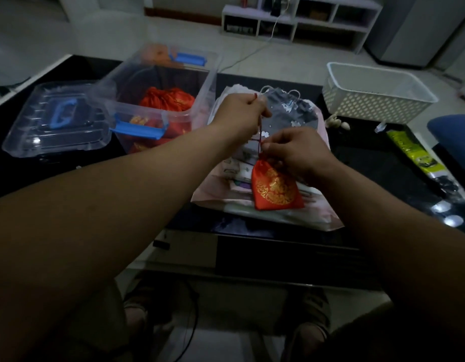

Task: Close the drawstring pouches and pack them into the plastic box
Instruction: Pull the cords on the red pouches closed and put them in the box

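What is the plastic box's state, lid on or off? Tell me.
Off. The plastic box stands open-topped with red pouches inside; its lid lies beside it on the table.

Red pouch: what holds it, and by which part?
The right hand pinches the red pouch at its gathered neck; the left hand pinches the far end of its drawstring.

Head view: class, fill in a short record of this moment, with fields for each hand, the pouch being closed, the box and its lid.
left hand: pinches the red drawstring, drawn up from the pouch
right hand: grips the neck of the red pouch
plastic box: open, holds other red pouches
lid: lies flat, left of the box
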